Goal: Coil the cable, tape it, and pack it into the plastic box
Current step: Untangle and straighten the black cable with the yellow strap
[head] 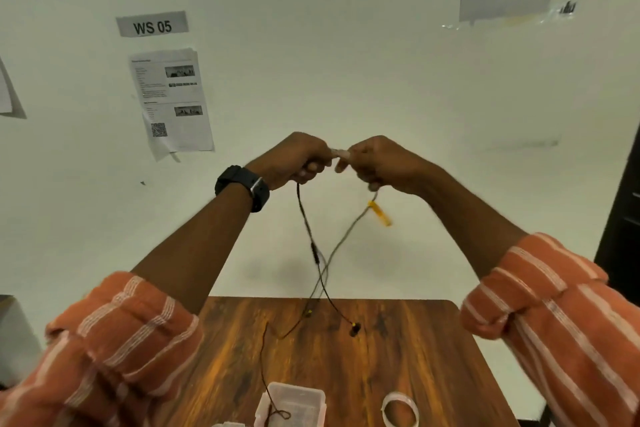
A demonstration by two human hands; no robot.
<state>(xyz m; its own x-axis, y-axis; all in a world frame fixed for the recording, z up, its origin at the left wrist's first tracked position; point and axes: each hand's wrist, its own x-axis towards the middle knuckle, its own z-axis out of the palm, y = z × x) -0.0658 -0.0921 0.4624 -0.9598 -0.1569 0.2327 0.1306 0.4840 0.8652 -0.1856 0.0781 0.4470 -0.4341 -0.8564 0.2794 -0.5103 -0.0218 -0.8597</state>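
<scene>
Cable (313,250) hangs from both raised hands, its loose strands dropping toward 6 o'clock onto the table (398,367), one end trailing over the plastic box (294,404). The left hand (294,159) and right hand (377,163) each pinch it, knuckles nearly touching. To coil well, I'd judge: keep loops even, untangle the crossed strands first, then reach for the tape roll (400,409) at 5 o'clock.
</scene>
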